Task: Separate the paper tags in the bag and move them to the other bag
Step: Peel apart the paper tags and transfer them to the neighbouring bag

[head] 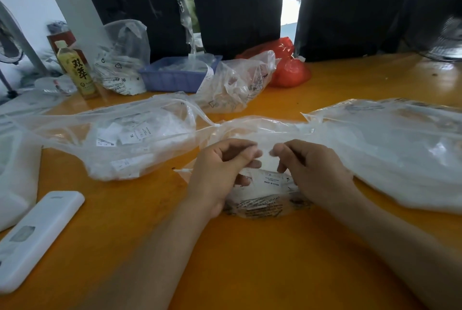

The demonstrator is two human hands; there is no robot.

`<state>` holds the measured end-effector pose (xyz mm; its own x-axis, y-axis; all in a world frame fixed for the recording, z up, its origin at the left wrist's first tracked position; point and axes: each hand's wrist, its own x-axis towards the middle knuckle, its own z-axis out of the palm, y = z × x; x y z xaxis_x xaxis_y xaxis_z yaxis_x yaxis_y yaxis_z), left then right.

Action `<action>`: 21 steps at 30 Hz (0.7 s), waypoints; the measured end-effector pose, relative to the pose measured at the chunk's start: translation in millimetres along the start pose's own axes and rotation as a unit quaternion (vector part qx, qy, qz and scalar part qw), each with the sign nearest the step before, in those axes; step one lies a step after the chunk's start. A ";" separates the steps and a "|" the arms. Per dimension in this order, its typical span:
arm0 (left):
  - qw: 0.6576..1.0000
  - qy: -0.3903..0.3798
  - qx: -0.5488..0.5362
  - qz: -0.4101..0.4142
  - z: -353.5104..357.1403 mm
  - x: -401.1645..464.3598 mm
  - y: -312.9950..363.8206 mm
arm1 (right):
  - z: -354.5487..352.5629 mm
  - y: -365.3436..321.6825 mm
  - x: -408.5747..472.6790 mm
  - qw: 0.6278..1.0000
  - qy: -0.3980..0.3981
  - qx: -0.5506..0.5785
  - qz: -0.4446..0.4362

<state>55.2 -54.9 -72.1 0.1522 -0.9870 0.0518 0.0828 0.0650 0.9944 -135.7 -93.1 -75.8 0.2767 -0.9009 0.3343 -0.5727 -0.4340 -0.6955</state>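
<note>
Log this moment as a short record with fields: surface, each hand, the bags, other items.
surface: orange table
left hand: fingers curled, pinching a thin white tag
right hand: fingers curled, pinching the same tag
small bag: clear, printed, under both hands, tags inside
left bag: clear, holds loose tags
right bag: clear, contents unclear
other items: white remote, bottle, blue tray, red bag

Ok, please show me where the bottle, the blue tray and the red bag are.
bottle (79,73): head view, on its label.
blue tray (172,79): head view, on its front wall.
red bag (290,69): head view, on its bulging front.
</note>
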 end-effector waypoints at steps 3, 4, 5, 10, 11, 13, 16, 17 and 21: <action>0.994 0.009 -0.103 -0.039 -1.6 -0.2 2.9 | 2.7 2.3 0.4 0.979 -0.050 -0.191 -0.056; 0.990 0.010 -0.134 -0.049 -1.8 -0.7 3.5 | 4.6 2.9 -0.3 0.970 -0.078 -0.223 -0.051; 0.986 0.010 -0.156 -0.054 -1.8 -1.1 3.3 | 6.3 2.4 -1.2 0.966 -0.096 -0.238 -0.043; 0.977 0.016 -0.203 -0.057 -0.8 -0.3 5.8 | 8.8 -0.2 0.4 0.959 -0.050 -0.260 -0.098; 0.977 0.016 -0.206 -0.058 -0.7 0.3 5.9 | 8.2 -1.5 1.8 0.962 -0.034 -0.250 -0.101; 0.977 0.016 -0.204 -0.058 -0.4 0.5 5.6 | 6.9 -3.8 1.7 0.976 0.013 -0.198 -0.093; 0.984 0.019 -0.167 -0.060 -0.2 0.5 5.5 | 1.8 -4.0 -0.5 0.995 0.076 -0.063 -0.022; 0.987 0.022 -0.150 -0.063 -0.8 0.6 5.5 | -0.5 -2.8 -1.6 0.996 0.083 0.003 0.011; 0.989 0.025 -0.129 -0.063 -2.8 1.4 4.6 | -11.1 2.7 -6.8 0.975 0.049 0.202 0.078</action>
<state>58.6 -55.6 -67.7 0.1733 -0.9814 -0.0830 0.3517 -0.0171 0.9360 -147.7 -88.1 -72.8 0.1242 -0.9604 0.2493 -0.2467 -0.2732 -0.9298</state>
